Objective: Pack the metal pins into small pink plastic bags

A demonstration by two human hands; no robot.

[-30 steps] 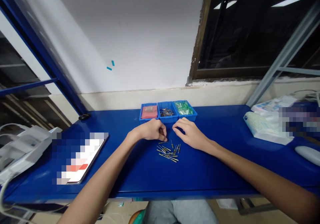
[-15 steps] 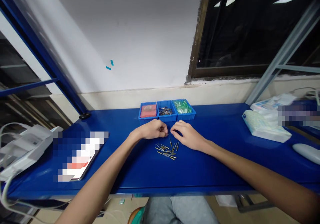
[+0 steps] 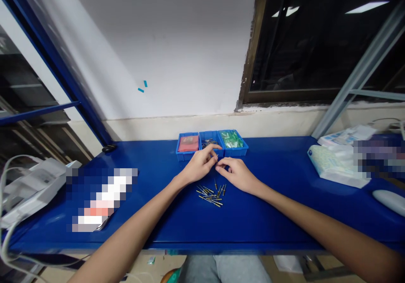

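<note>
My left hand and my right hand meet at the fingertips, just in front of the blue bins. The left index finger stretches out to the right, while its thumb and other fingers curl together. Thumb and forefinger of the right hand are pinched. A tiny thin piece shows at the meeting fingertips; its kind is too small to tell. Nearer to me lies a loose pile of blind rivets with brassy bodies and thin pins. More rivets fill the middle bin, partly hidden behind the left hand.
The left bin holds pink-red packets, and the right bin green ones. A pixelated flat device lies at left beside a white power strip. At right are a tissue pack and a white rounded object.
My left hand has opened its index finger outward over the middle bin's front and turned slightly. My right hand stays pinched close beside it. The view has tilted slightly upward.
</note>
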